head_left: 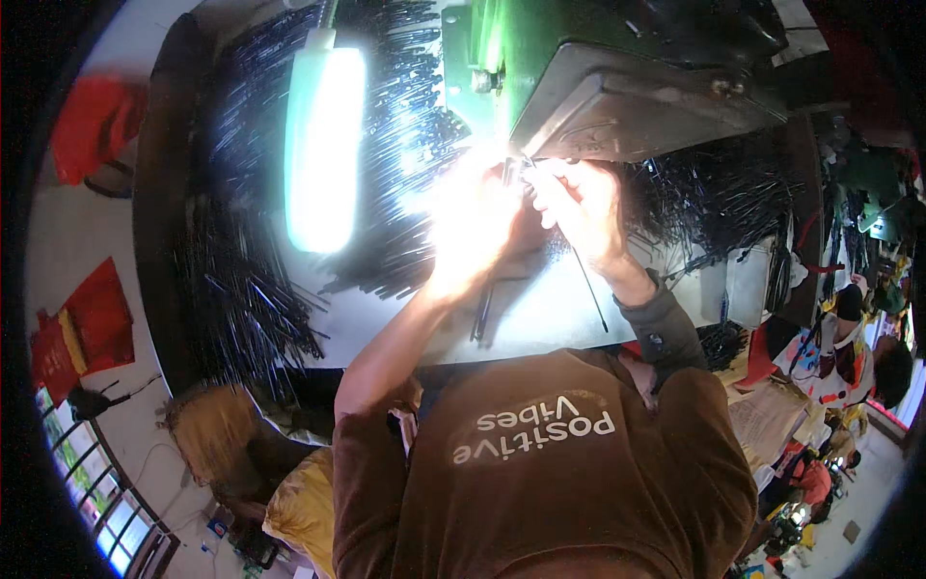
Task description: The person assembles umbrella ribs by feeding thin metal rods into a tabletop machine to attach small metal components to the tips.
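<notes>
Both of my hands meet under the lower tip of a green and dark metal machine (617,106), in strong glare. My right hand (590,207) is closed, its thumb and fingers pinching a thin black rod (590,280). The rod's lower end slants toward my body over the white tabletop (405,328) and has a small dark tip. My left hand (473,217) is curled beside it, closed at the machine's tip. Glare washes out its fingers and whatever they hold. A few dark rods (481,314) show just below my left wrist.
A bright tube lamp (326,150) hangs at the left over the table. Heaps of thin black rods (251,299) cover the left side, with another pile (723,198) at the right. A dark raised edge (159,193) bounds the table. Other people (849,338) are at the far right.
</notes>
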Tool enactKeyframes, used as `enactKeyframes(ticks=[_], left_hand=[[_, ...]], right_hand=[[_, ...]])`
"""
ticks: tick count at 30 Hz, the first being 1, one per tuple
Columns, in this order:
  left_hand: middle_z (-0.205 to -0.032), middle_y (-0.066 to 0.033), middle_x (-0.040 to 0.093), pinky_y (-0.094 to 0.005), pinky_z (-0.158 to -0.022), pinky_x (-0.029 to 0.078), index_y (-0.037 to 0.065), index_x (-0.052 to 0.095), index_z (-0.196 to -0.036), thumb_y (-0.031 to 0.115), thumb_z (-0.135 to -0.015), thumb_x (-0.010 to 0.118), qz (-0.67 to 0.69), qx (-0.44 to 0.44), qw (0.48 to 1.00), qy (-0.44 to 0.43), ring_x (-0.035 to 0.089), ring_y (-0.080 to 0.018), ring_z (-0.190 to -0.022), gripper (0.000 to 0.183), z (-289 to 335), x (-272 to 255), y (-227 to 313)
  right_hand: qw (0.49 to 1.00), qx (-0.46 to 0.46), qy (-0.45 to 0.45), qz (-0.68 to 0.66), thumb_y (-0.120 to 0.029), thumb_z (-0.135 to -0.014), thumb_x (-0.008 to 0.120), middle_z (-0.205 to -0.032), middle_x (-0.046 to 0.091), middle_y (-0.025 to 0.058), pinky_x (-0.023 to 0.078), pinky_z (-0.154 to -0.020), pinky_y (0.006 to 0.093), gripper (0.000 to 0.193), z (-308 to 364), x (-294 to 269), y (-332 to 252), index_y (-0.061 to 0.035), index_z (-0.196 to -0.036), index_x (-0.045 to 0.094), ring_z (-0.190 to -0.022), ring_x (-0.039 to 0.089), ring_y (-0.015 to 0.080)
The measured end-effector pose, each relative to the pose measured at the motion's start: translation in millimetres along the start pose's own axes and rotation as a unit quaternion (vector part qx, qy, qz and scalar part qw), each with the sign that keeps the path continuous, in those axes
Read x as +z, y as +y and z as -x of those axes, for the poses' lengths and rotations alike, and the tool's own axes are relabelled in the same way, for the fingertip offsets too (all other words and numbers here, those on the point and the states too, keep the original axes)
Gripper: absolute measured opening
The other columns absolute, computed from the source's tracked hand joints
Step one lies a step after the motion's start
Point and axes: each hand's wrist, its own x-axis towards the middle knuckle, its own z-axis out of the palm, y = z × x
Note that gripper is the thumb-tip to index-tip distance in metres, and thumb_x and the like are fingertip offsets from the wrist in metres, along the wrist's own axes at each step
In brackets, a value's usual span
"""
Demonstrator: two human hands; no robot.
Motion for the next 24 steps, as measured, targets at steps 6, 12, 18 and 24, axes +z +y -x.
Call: enactKeyframes(ticks=[6, 12, 18, 24], left_hand=[[-0.071, -0.0043, 0.059, -0.0205, -0.047, 0.042, 0.001, 0.052, -0.100, 0.005, -0.084, 0.060, 0.037, -0.050, 0.998, 0.015, 0.053, -0.0080, -0.055, 0.019, -1.5, 4.1, 10.4], [-0.069, -0.0039, 0.059, -0.0210, -0.045, 0.041, 0.000, 0.053, -0.094, 0.005, -0.084, 0.060, 0.029, 0.025, 0.999, 0.010, 0.053, -0.0086, -0.052, 0.014, -5.8, 6.2, 3.3], [-0.067, -0.0041, 0.060, -0.0206, -0.044, 0.041, -0.001, 0.058, -0.084, 0.008, -0.083, 0.062, -0.094, 0.028, 0.995, -0.007, 0.052, -0.0085, -0.050, 0.010, -15.7, 3.8, -2.7], [-0.063, -0.0031, 0.059, -0.0205, -0.043, 0.040, -0.002, 0.060, -0.082, 0.011, -0.082, 0.063, -0.086, 0.055, 0.995, 0.003, 0.051, -0.0075, -0.048, 0.013, -15.0, 3.9, -3.9]], right_hand=[[0.999, -0.003, 0.018, -0.037, -0.012, -0.087, 0.061, -0.068, 0.063, 0.0037, 0.044, -0.048, 0.0195, 0.016, -2.6, -1.4, 6.6, 0.0031, -0.094, 0.064, -0.054, 0.055, 0.0056], [0.998, -0.003, 0.030, -0.048, -0.012, -0.087, 0.062, -0.068, 0.063, 0.0045, 0.045, -0.049, 0.0194, 0.016, -3.6, -1.0, 1.3, 0.0027, -0.092, 0.065, -0.055, 0.056, 0.0066], [0.992, 0.049, 0.021, -0.114, -0.012, -0.086, 0.063, -0.070, 0.062, 0.0040, 0.044, -0.049, 0.0189, 0.017, -7.4, -4.9, 10.7, 0.0030, -0.093, 0.067, -0.056, 0.055, 0.0063], [0.991, 0.047, 0.044, -0.117, -0.011, -0.087, 0.061, -0.069, 0.062, 0.0039, 0.042, -0.049, 0.0184, 0.016, -5.4, -1.4, 8.5, 0.0035, -0.092, 0.067, -0.054, 0.054, 0.0061]])
